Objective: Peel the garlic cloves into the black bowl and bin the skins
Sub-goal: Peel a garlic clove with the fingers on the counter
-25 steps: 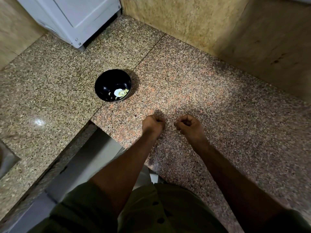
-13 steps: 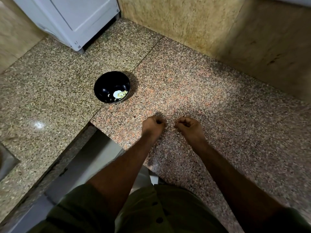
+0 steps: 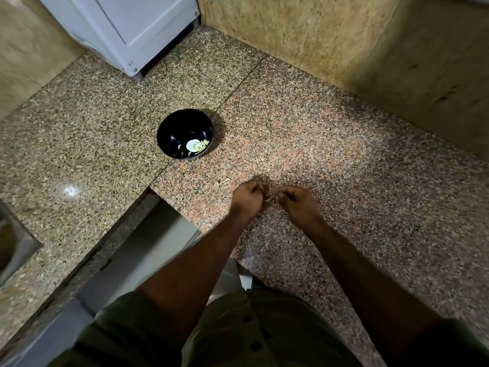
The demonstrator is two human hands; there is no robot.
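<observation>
A black bowl [image 3: 185, 133] stands on the granite counter [image 3: 317, 144] and holds a few pale peeled garlic pieces [image 3: 196, 146]. My left hand [image 3: 247, 198] and my right hand [image 3: 297, 201] hover close together over the counter, in front and to the right of the bowl. Both have curled fingers pinching a small garlic clove with pale skin [image 3: 268, 197] that shows between them. Most of the clove is hidden by my fingers.
A thin bit of skin [image 3: 225, 182] lies on the counter left of my hands. A white appliance [image 3: 127, 30] stands at the back left. Stone walls close the corner behind. A sink edge [image 3: 16, 250] shows at far left.
The camera view shifted slightly. My hands stayed in nearly the same spot, working at the clove between them; a pale shred of skin now shows between the fingertips.
</observation>
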